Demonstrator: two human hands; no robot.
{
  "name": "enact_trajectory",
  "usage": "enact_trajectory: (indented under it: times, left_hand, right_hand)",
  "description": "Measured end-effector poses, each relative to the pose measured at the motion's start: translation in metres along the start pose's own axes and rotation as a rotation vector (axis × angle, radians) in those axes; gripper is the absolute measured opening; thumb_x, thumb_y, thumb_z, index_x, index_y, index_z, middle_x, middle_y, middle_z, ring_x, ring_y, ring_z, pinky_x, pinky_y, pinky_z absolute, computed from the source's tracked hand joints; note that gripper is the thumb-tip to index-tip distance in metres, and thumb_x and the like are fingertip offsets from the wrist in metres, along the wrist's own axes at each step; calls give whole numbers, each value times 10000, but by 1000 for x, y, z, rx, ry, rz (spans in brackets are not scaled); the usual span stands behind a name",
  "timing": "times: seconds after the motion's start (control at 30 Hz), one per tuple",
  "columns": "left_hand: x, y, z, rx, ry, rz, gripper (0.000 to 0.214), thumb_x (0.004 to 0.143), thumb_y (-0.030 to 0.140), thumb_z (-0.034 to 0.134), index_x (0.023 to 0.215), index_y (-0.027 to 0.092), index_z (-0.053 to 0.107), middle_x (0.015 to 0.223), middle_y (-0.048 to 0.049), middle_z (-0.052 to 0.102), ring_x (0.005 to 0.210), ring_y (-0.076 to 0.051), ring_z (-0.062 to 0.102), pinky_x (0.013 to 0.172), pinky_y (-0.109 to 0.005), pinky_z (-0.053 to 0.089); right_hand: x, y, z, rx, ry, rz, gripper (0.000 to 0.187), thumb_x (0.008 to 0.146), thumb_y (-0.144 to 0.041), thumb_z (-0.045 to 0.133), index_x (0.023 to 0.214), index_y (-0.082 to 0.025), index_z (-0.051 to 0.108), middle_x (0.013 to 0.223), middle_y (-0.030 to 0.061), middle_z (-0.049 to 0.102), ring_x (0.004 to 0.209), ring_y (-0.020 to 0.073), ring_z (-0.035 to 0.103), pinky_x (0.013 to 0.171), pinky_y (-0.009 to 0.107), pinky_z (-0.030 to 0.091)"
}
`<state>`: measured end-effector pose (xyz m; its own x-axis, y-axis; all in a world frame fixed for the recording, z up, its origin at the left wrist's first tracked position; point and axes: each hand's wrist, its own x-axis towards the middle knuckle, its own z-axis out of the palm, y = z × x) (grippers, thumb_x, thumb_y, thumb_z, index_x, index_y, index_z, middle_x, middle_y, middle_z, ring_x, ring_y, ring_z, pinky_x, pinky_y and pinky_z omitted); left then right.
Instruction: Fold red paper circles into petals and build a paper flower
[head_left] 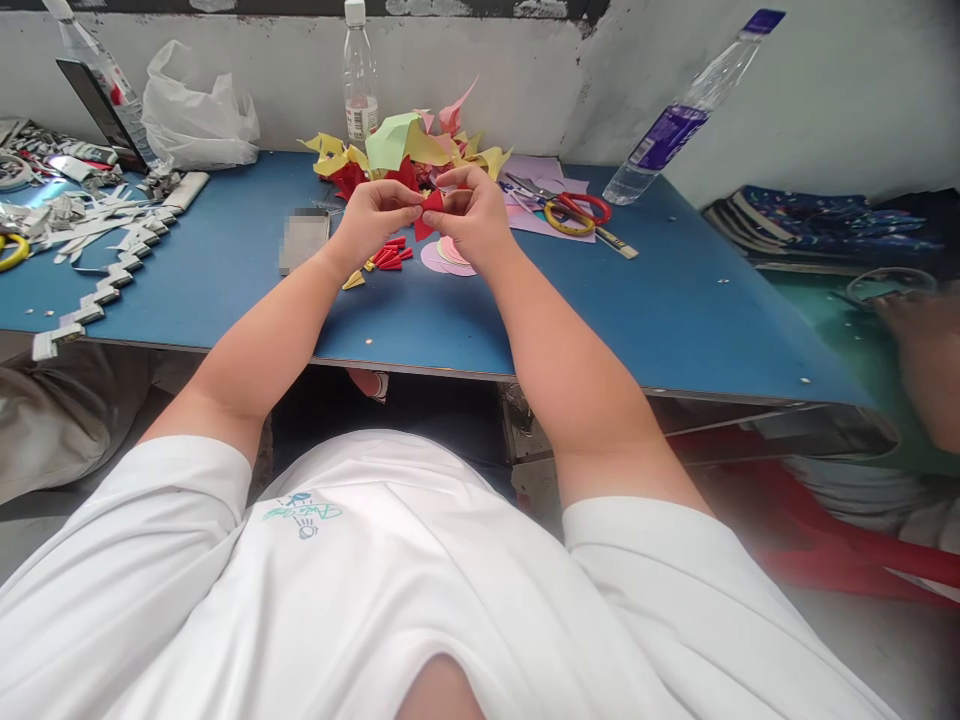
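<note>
Both of my hands meet above the blue table (225, 270), pinching one small red paper piece (429, 207) between them. My left hand (375, 215) grips its left side with curled fingers. My right hand (471, 215) holds the right side, fingers closed. Below the hands lie several small folded red paper cones (390, 258), one yellow cone (354, 281) and a few pink paper circles (448, 255). Behind the hands sits a heap of yellow, green, pink and red paper scraps (409, 145).
Scissors with red and yellow handles (574, 210) lie on pink paper to the right. A clear bottle (360, 75) stands at the back, another bottle (686, 110) leans at the right. A phone (304, 240), a white bag (196, 110) and folded silver strips (97, 290) lie left. Another person's arm (926, 350) shows at the right edge.
</note>
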<state>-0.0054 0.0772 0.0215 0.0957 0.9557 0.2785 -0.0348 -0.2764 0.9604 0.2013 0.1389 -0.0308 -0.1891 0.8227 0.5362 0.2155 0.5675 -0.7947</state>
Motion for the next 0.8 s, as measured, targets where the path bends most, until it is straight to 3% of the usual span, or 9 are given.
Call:
enact_trajectory:
  times: [0.17, 0.37, 0.5, 0.67, 0.8]
  left_hand:
    - [13, -14, -4, 73, 1, 80, 290, 896, 82, 997, 777, 277, 819, 869, -36, 866, 1090, -297, 862, 1054, -426, 698]
    - [24, -26, -9, 142, 5, 170, 275, 831, 197, 1066, 793, 298, 813, 917, -39, 898, 1056, -330, 879, 1029, -505, 700]
    - [22, -23, -11, 150, -41, 158, 333, 786, 301, 1128, 773, 283, 796, 914, -53, 878, 1062, -334, 868, 1023, -532, 677]
    - [19, -16, -9, 190, -91, 105, 444, 697, 531, 1212, 715, 339, 812, 758, -15, 825, 1199, -321, 749, 1107, -558, 601]
    - [17, -17, -11, 192, -106, 115, 331, 756, 371, 1149, 702, 348, 824, 811, -20, 852, 1166, -352, 803, 1080, -585, 634]
  right_hand:
    - [5, 7, -1, 57, 16, 81, 819, 822, -955, 1141, 1222, -358, 747, 872, 20, 769, 954, 401, 878, 978, 660, 790]
    - [0, -8, -2, 193, 62, 178, 803, 748, -817, 1261, 1180, -352, 770, 833, 1, 790, 929, 377, 884, 970, 617, 819]
    - [0, -11, -3, 176, 14, 199, 772, 754, -806, 1263, 1025, -304, 743, 827, -27, 764, 847, 224, 740, 851, 448, 726]
    - [1, -10, -3, 174, -52, 256, 728, 914, -705, 1228, 874, -282, 637, 744, -80, 644, 762, 134, 561, 766, 375, 556]
    - [-3, -19, -3, 184, -86, 276, 604, 1049, -532, 1183, 866, -276, 667, 725, -87, 642, 706, 136, 533, 760, 391, 507]
